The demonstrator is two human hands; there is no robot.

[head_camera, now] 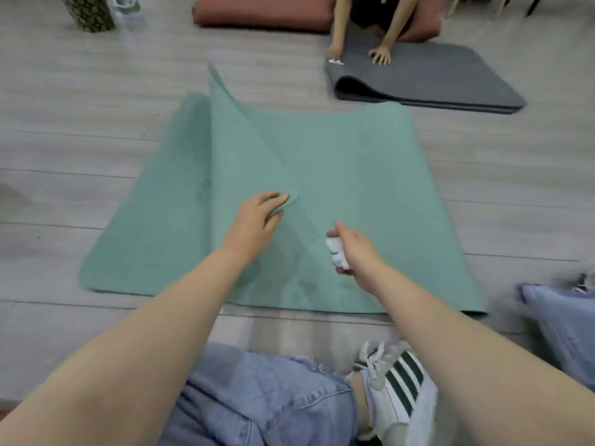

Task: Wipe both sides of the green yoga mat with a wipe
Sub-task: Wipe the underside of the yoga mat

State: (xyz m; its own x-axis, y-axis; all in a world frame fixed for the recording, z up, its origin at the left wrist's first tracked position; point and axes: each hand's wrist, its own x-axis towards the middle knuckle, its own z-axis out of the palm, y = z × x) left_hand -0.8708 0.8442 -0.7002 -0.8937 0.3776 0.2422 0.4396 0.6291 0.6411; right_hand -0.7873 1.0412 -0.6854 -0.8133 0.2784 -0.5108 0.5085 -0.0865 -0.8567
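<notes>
While folded, mat [354, 175] axis left-right

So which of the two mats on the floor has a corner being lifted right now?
The green yoga mat, nearest the camera: the left hand pinches its folded-over corner. The grey mat farther back is folded double under another person's hands.

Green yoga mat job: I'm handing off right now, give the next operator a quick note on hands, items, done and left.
Left hand: pinches a corner of the green yoga mat, folded over toward the middle.
Right hand: grips the balled white wipe just above the mat.
Mat lies on the grey floor, its far left part lifted and curled over.
Done: a flip or fold appears under way; how much has been wiped cannot be told.
Left: finish turning the mat, wipe the exposed side, confirm both sides.
</notes>
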